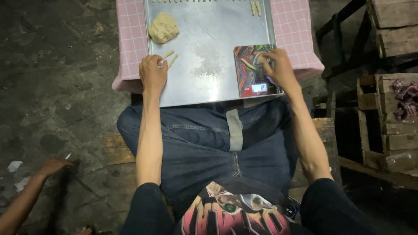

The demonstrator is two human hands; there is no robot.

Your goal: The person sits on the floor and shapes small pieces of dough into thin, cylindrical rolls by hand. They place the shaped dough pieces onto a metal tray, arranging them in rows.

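Observation:
A metal tray (209,82) lies on a pink checked cloth (130,39) in front of my knees. My left hand (152,73) rests on the tray's left side, its fingers touching two thin dough sticks (170,58). A lump of dough (163,28) sits farther up the tray. My right hand (278,67) is over a small kitchen scale (252,74) with a colourful picture top, fingers bent at a dough stick (248,64) lying on it. More dough sticks (255,8) line the tray's far edge.
Wooden crates (392,109) stand to the right, one with a cloth inside. Another person's hand (52,166) reaches over the dark stone floor at lower left, holding a thin white stick. I sit on a wooden plank (115,150).

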